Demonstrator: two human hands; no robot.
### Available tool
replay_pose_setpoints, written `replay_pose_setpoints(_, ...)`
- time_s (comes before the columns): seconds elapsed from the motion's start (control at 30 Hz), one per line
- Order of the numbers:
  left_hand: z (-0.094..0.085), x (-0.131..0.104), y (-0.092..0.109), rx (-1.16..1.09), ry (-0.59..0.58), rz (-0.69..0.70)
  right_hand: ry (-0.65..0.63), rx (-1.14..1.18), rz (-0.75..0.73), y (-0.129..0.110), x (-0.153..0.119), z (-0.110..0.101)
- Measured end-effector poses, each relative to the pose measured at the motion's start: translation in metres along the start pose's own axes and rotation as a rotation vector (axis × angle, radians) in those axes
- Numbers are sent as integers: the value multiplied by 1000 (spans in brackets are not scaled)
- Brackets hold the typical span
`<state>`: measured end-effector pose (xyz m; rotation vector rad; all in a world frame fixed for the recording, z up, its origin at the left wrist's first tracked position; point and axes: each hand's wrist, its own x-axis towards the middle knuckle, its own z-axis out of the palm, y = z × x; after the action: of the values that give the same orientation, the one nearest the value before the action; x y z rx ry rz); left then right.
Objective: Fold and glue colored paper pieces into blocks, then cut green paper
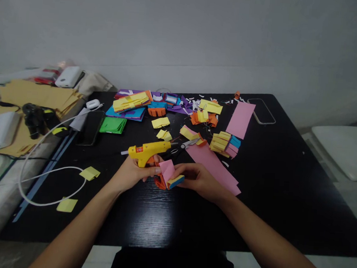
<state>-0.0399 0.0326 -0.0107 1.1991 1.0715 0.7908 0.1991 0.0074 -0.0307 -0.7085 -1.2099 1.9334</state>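
A yellow glue gun [149,150] with a clear glue stick at its back lies across the fingers of my left hand [133,174], its nozzle to the right. My left thumb and fingers also press on a folded paper piece [167,170] of pink and orange paper. Its lower end shows a yellow and blue folded strip. My right hand [198,177] pinches the right side of this same piece. Just beyond my hands lies a pair of scissors [188,143], close to the nozzle. My fingertips behind the paper are partly hidden.
Pink sheets [215,166] lie right of my hands, beside a stack of folded strips [223,143]. Colored paper bundles [131,100] and scraps fill the back of the black table [271,217]. A white cable [21,178] loops at left, near a dark phone [91,127].
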Motion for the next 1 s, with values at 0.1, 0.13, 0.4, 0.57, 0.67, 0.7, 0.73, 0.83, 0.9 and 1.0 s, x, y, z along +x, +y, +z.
replay_pose_setpoints(0.1, 0, -1, 3, 52, 85, 56, 49, -63, -39, 1, 1, 0)
replay_pose_setpoints(0.13, -2, -3, 4, 80, 120, 78, 69, -86, -52, 1, 1, 0)
replay_pose_setpoints(0.4, -33, -19, 12, 317, 21, 229, 172, -107, -76, -1, 0, -2)
replay_pose_setpoints(0.57, -34, -19, 20, 434, -24, 280, 212, -115, -52, -5, 0, 0)
replay_pose_setpoints(0.67, -31, -18, 22, 415, -23, 267, 264, -112, -33, -3, 1, 2)
replay_pose_setpoints(0.7, -31, -18, 23, 409, -26, 265, 275, -104, -35, -1, 2, 2)
replay_pose_setpoints(0.73, -31, -19, 23, 407, -28, 264, 287, -94, -40, 1, 2, 2)
replay_pose_setpoints(0.83, -31, -20, 24, 426, -29, 263, 334, -63, -59, 6, 2, 0)
replay_pose_setpoints(0.9, -32, -22, 24, 451, -37, 262, 359, -57, -78, 9, 3, -1)
replay_pose_setpoints(1.0, -31, -23, 25, 484, -64, 264, 384, -90, -131, 12, 3, -3)
